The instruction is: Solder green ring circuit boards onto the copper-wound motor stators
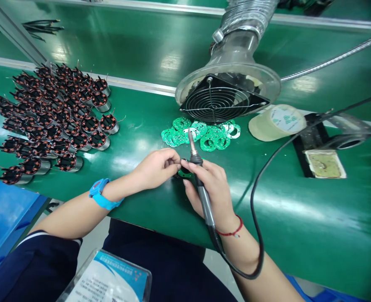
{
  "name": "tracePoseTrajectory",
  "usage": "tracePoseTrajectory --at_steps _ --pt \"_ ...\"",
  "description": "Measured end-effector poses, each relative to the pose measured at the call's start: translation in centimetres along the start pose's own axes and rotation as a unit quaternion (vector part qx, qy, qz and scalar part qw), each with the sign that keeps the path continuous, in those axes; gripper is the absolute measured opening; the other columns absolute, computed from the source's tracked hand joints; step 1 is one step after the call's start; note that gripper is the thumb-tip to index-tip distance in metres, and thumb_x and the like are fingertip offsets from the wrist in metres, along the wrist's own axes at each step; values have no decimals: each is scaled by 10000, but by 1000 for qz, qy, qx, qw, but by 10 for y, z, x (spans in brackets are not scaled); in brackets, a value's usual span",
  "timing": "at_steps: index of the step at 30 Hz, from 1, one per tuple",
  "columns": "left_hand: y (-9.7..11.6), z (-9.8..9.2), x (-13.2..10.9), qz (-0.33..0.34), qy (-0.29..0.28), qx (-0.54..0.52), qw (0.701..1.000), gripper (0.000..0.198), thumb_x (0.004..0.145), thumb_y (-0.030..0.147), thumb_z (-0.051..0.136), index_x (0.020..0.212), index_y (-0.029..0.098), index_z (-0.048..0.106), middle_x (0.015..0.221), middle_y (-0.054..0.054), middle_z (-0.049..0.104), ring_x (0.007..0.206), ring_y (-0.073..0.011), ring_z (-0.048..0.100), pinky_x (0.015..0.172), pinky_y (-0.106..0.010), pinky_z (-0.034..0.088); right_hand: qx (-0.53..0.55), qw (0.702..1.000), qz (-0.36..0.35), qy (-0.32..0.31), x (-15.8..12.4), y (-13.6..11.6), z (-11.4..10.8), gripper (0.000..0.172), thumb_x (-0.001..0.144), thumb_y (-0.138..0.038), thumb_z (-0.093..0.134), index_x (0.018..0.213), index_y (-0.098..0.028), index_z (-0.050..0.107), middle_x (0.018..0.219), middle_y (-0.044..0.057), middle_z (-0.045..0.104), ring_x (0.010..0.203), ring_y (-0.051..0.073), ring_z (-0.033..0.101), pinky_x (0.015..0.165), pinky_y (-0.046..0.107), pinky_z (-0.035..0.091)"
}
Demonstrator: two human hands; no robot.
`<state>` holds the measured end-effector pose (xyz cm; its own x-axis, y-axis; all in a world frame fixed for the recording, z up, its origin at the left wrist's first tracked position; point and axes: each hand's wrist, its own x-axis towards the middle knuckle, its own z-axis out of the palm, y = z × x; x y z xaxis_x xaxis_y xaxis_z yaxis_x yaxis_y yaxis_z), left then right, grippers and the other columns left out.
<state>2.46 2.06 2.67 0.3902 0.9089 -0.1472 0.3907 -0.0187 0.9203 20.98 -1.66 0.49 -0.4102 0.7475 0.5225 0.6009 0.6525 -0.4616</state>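
My right hand (pixel 215 191) holds a soldering iron (pixel 205 201), its tip pointing up and away from me. The thumb and fingertips of that hand also rest at a green ring-shaped circuit board (pixel 184 172) on a dark part, mostly hidden between my hands. My left hand (pixel 156 167) is closed in a pinch at the left side of that board; what lies between its fingertips is too small to make out. Just beyond my hands lies a loose pile of green ring circuit boards (pixel 208 142).
Many motor stators (pixel 89 123) with copper windings stand grouped at the left. A fume extractor fan (pixel 218 102) hangs over the boards. On the right are a tape roll (pixel 275 122) and a soldering iron stand (pixel 339 134) with a sponge (pixel 325 164). The iron's cable (pixel 256 201) loops over my right forearm.
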Motion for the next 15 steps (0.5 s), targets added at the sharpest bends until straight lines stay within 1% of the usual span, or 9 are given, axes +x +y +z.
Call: tracePoseTrajectory --at_steps 4,7,10,11,13,15 --pt "0 0 -1 -16 -3 -20 1000 98 853 169 524 756 167 540 648 51 505 601 -90 455 572 -224 352 6 1000 10 11 0 -1 -1 482 870 -143 572 1325 -273 480 1072 69 740 1002 247 676 858 429 512" --pt "-1 1 -1 -27 0 -26 999 100 849 178 503 749 173 509 636 56 483 581 -86 427 548 -226 327 48 998 36 36 -2 -2 -2 447 891 -130 560 1313 -266 499 1042 58 756 964 226 697 847 409 530" --pt "-3 1 0 -51 -2 -31 998 89 822 159 486 735 177 485 630 55 477 576 -87 422 539 -230 316 104 985 108 91 -8 -1 -2 425 910 -177 572 1325 -249 517 994 53 770 982 235 708 872 419 537" --pt "-4 1 1 -59 -4 -32 998 84 812 155 485 731 177 482 631 53 480 580 -89 427 541 -232 316 124 977 130 116 -11 0 -2 405 915 -202 575 1316 -243 534 962 50 772 958 241 717 869 428 540" --pt "-7 1 3 -69 -11 -36 997 72 799 155 486 730 178 482 628 50 484 584 -92 439 542 -234 318 167 958 161 169 -16 1 -3 339 922 -255 576 1260 -240 585 880 34 762 834 237 736 820 431 555" --pt "-9 1 4 -76 -19 -41 996 63 793 160 488 733 178 487 623 49 487 581 -94 444 539 -236 318 211 937 173 219 -19 2 -3 259 930 -303 564 1170 -242 638 785 7 726 669 208 722 718 406 570"
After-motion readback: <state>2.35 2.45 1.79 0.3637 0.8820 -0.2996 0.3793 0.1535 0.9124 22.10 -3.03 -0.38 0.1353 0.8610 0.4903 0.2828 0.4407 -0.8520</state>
